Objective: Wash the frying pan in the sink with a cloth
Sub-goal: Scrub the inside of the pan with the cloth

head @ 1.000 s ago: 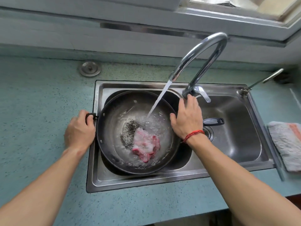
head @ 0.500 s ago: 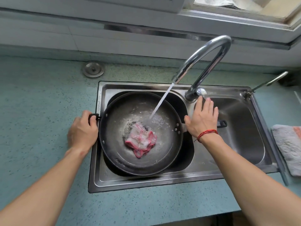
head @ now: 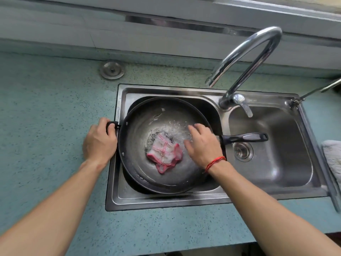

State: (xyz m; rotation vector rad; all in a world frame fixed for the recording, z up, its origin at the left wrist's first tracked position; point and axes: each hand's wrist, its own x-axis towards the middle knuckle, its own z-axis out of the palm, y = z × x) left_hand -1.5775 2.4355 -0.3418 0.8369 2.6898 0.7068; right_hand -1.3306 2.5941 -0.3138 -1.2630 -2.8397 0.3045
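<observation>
Head view, entries from near to far.

Right hand: has left the tap lever, where it rested half a second ago; now over the pan's right side, fingers loosely spread, holding nothing. Red string bracelet on the wrist.

Left hand: unchanged, fingers curled round the small black helper handle at the pan's left edge.

Round dark metal frying pan: sits in the left basin; its long black handle reaches over the right basin.

Crumpled pink-and-white checked cloth: lies wet in the pan's middle, just left of the right hand; contact cannot be told.

Stainless steel double sink.

Curved chrome faucet: the stream seen earlier has stopped.

Speckled teal countertop: carries a round metal drain stopper at the back and a pale folded towel at the right edge. Grey wall and window ledge behind.
</observation>
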